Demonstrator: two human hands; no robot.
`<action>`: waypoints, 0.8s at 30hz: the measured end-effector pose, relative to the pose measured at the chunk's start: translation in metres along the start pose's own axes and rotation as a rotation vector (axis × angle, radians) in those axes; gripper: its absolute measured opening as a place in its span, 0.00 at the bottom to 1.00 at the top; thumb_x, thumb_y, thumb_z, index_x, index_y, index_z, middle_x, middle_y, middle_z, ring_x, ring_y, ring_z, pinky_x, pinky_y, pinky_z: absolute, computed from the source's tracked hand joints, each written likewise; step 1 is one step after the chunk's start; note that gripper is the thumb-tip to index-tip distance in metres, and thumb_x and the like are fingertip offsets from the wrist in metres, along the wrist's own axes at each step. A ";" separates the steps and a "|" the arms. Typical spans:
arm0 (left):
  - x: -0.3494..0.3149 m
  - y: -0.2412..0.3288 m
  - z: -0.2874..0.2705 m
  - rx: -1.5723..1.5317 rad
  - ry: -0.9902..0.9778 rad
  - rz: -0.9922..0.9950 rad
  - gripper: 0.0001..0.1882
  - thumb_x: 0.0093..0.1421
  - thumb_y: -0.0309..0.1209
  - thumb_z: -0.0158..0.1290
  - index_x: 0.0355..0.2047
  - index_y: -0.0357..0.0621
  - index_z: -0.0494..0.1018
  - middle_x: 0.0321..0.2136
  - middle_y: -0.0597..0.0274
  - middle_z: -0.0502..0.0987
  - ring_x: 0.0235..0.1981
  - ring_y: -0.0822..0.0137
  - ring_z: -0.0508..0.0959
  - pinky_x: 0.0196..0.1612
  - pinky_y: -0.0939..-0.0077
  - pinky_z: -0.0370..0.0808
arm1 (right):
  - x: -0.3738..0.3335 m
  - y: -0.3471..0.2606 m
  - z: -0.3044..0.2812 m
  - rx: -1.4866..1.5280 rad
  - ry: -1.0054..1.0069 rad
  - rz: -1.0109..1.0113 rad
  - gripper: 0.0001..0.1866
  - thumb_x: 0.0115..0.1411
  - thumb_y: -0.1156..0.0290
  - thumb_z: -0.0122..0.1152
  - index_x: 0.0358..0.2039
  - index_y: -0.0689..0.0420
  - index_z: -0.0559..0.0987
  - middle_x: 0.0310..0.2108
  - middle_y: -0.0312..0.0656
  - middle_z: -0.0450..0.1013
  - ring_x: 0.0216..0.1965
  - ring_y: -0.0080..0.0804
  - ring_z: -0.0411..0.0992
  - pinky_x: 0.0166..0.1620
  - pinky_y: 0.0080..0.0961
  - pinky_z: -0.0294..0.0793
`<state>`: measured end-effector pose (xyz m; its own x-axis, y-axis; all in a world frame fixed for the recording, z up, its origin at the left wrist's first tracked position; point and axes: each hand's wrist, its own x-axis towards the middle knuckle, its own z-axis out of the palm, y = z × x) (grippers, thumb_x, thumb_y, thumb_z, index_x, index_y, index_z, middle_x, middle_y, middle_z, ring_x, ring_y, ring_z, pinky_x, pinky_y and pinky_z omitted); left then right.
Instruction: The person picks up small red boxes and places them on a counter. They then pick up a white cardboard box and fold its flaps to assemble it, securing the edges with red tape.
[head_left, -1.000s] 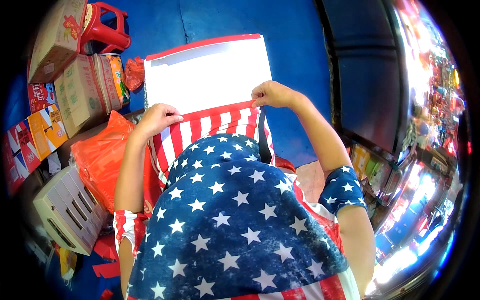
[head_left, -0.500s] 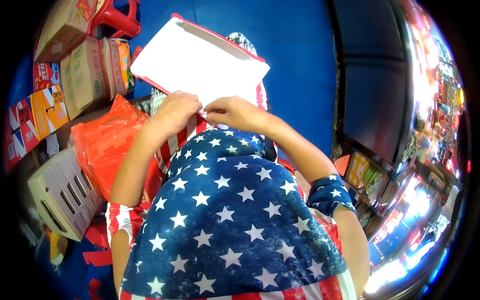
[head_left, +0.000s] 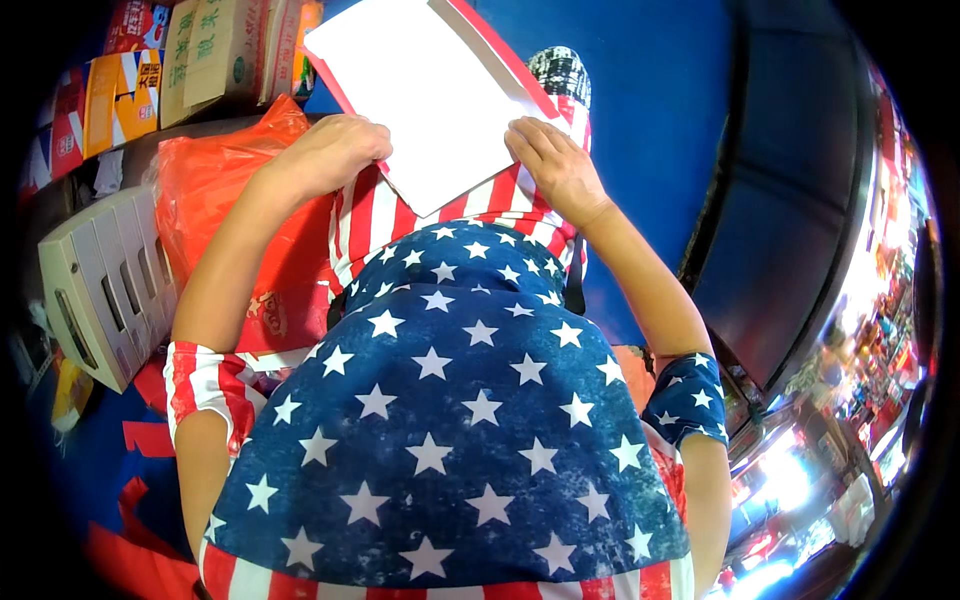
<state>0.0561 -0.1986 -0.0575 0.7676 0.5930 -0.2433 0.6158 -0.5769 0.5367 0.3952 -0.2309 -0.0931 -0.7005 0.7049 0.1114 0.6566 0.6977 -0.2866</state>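
Note:
A cardboard tray (head_left: 430, 95), white inside with red outer sides, lies tilted over my lap, one corner pointing toward me. At its left side my left hand (head_left: 345, 152) is closed, fingers curled over the red edge near the corner. Across from it, my right hand (head_left: 556, 168) grips the right edge, its fingertips bent onto the white surface and the thumb hidden. Under the tray are my red-and-white striped trousers (head_left: 365, 222). The tray's far end runs out of the picture at the top.
To my left are an orange-red plastic bag (head_left: 225, 180) and a beige slotted plastic case (head_left: 100, 285). Cardboard cartons (head_left: 215, 55) and an orange-and-white box (head_left: 122, 95) stand at the far left. Dark panels (head_left: 790, 190) rise on my right, beside the blue floor (head_left: 650, 110).
My hands, close together at the tray's near edge before, have moved apart to its two sides. The tray has turned, and its near corner has come closer to me. My view has shifted.

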 end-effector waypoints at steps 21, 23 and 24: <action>-0.056 0.070 0.048 0.209 0.449 -0.162 0.12 0.48 0.20 0.55 0.36 0.39 0.75 0.43 0.56 0.76 0.54 0.55 0.74 0.58 0.54 0.69 | 0.011 -0.052 -0.019 0.017 -0.007 0.044 0.15 0.52 0.78 0.58 0.42 0.61 0.75 0.41 0.44 0.73 0.45 0.41 0.74 0.45 0.31 0.79; -0.057 0.071 0.048 0.243 0.463 -0.198 0.13 0.48 0.20 0.56 0.36 0.40 0.76 0.43 0.58 0.76 0.55 0.56 0.73 0.59 0.52 0.67 | 0.018 -0.049 -0.008 0.049 0.003 0.088 0.14 0.52 0.78 0.57 0.42 0.61 0.75 0.41 0.44 0.73 0.45 0.41 0.74 0.44 0.31 0.79; -0.058 0.072 0.047 0.277 0.471 -0.230 0.14 0.48 0.20 0.56 0.37 0.41 0.76 0.43 0.60 0.76 0.56 0.56 0.73 0.60 0.50 0.65 | 0.020 -0.050 -0.008 0.069 -0.011 0.091 0.14 0.52 0.78 0.57 0.41 0.61 0.75 0.40 0.44 0.73 0.45 0.41 0.74 0.43 0.31 0.79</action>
<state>0.0641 -0.3012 -0.0420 0.4862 0.8691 0.0908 0.8290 -0.4916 0.2668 0.3506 -0.2507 -0.0687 -0.6420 0.7634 0.0711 0.6972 0.6199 -0.3600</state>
